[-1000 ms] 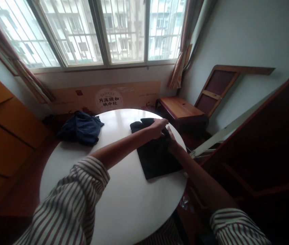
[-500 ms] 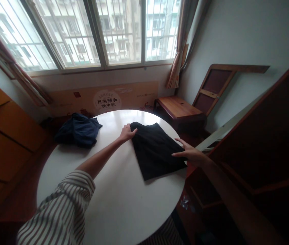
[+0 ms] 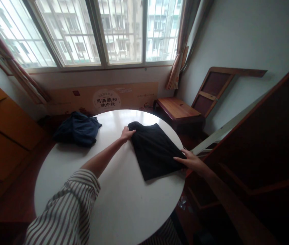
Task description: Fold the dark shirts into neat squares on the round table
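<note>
A black garment (image 3: 154, 149), folded into a rough four-sided shape, lies flat on the round white table (image 3: 119, 207). Its exact kind is hard to tell. My left hand (image 3: 127, 133) is closed on its far left corner, thumb on top and the other fingers partly hidden. At the right edge of the cloth, my right hand (image 3: 191, 160) grips the near right corner, with the thumb over the fabric. A dark blue garment (image 3: 79, 129) sits in a loose heap at the table's far left edge.
A low wooden stool (image 3: 177, 108) stands beyond the table at the right, by a leaning wooden frame (image 3: 212, 90). Dark wooden furniture (image 3: 267, 146) rises close on the right. Orange cabinets (image 3: 4, 136) stand at the left, and a barred window (image 3: 121, 30) is ahead.
My right hand has moved slightly down and right, its spread fingers closing on the garment's right edge. My left hand has shifted slightly nearer, still holding the far left corner.
</note>
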Action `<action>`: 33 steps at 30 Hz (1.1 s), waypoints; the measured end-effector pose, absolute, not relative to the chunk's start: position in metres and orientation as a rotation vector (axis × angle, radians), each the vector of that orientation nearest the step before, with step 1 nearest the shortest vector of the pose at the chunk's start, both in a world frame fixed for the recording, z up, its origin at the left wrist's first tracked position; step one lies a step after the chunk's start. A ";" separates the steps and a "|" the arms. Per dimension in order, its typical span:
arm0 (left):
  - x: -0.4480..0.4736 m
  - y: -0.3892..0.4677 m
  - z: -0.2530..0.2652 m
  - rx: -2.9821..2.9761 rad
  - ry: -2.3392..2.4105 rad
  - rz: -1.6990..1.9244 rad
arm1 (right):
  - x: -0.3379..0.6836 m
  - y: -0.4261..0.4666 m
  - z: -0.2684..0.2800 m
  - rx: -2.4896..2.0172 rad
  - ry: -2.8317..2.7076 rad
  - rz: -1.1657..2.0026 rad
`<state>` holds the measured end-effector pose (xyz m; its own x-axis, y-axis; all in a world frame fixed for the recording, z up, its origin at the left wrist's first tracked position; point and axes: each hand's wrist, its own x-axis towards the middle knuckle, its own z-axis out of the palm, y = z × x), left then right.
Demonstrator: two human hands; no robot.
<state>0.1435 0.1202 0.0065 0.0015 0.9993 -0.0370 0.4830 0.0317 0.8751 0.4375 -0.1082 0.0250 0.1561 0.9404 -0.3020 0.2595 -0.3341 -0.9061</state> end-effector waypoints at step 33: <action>0.026 -0.061 0.035 3.049 0.701 0.266 | 0.348 -0.089 0.039 -1.440 -1.238 1.396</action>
<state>0.0260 -0.0609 0.0352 0.8858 0.4340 0.1642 0.4337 -0.9002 0.0397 0.3476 -0.0892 0.0389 -0.0704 0.9665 -0.2468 0.1290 -0.2365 -0.9630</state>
